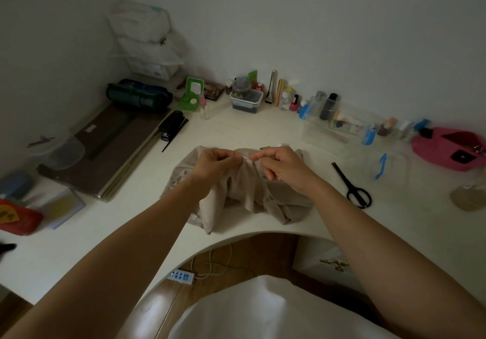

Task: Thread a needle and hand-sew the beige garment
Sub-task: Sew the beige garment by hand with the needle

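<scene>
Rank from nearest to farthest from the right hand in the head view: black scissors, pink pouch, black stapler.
From the right hand:
1. black scissors, just to its right on the desk.
2. black stapler, across to the left, past the left hand.
3. pink pouch, at the far right edge.

garment [252, 194]: soft matt beige cloth, creased and bunched
table [263, 128]: smooth off-white top, faint sheen
scissors [353, 186]: black, matt handles, right of the garment
stapler [171, 125]: black, slightly glossy, far left
tub [246, 100]: clear plastic, far side
bottles [310, 104]: clear and coloured plastic or glass, glossy, far right
pouch [447, 149]: pink cloth, far right
bowl [65, 152]: translucent plastic, left
floor [244, 249]: brown wood, glossy, under the table
needle [249, 158]: thin, glinting like metal
</scene>
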`<state>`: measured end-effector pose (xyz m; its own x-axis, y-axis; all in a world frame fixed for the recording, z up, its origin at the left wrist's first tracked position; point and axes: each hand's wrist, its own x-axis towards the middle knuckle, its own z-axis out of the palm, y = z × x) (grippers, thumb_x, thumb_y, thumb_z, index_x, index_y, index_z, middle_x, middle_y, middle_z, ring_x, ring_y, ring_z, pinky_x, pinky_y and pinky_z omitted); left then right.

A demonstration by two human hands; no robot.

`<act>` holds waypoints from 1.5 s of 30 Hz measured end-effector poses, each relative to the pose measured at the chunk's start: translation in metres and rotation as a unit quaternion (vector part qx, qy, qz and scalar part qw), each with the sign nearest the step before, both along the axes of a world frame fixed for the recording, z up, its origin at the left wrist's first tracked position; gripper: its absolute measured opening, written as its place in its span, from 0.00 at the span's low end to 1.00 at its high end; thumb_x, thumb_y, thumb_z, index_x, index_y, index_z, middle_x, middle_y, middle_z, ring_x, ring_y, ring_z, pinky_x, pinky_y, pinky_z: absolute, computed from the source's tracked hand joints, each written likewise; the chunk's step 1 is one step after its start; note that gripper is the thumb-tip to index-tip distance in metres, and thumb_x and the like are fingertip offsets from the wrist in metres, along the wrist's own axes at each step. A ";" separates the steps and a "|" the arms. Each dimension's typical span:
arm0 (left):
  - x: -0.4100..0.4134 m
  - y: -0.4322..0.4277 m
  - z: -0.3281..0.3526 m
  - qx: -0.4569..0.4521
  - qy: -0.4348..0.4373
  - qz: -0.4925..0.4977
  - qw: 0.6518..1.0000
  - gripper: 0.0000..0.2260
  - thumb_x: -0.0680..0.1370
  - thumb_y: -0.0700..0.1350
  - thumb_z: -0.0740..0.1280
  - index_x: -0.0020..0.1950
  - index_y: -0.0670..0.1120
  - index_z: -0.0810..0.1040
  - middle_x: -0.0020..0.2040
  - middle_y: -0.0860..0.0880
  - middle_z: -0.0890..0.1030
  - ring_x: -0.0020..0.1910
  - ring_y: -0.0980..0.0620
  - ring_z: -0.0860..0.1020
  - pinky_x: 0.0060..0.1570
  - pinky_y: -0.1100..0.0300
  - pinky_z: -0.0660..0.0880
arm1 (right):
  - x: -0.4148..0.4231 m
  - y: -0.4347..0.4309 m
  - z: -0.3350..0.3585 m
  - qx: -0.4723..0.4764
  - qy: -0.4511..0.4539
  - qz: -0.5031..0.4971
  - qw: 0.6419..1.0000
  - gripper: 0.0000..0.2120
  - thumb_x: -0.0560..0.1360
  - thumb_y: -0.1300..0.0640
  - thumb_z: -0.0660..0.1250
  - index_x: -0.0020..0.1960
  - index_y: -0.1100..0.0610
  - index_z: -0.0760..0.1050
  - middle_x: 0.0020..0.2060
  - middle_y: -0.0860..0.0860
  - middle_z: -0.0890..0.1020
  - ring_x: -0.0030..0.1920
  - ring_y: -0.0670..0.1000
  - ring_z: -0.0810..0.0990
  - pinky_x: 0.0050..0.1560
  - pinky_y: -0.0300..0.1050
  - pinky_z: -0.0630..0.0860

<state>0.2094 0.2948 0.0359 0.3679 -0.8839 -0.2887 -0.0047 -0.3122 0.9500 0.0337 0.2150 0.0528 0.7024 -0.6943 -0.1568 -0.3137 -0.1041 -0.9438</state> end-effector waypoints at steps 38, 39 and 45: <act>-0.009 -0.001 0.010 0.008 0.064 -0.019 0.998 0.03 0.76 0.40 0.69 0.46 0.42 0.83 0.42 0.48 0.82 0.40 0.56 0.80 0.41 0.66 0.79 | -0.004 -0.004 -0.008 0.106 -0.075 -0.012 0.991 0.11 0.81 0.67 0.58 0.55 0.62 0.78 0.22 0.45 0.70 0.23 0.41 0.65 0.26 0.31 0.64; -0.009 -0.002 0.010 0.008 0.063 -0.016 0.998 0.04 0.76 0.40 0.69 0.47 0.41 0.82 0.42 0.48 0.82 0.40 0.56 0.80 0.42 0.65 0.79 | -0.004 -0.004 -0.009 0.109 -0.076 -0.015 0.991 0.11 0.81 0.67 0.58 0.54 0.62 0.78 0.22 0.45 0.70 0.23 0.41 0.65 0.26 0.31 0.64; -0.007 -0.003 0.006 0.021 0.055 -0.003 0.998 0.04 0.75 0.42 0.71 0.45 0.41 0.82 0.43 0.46 0.81 0.43 0.53 0.79 0.45 0.62 0.78 | -0.007 -0.005 -0.007 0.078 -0.043 -0.031 0.996 0.11 0.81 0.67 0.57 0.56 0.64 0.78 0.21 0.43 0.70 0.23 0.41 0.64 0.27 0.31 0.65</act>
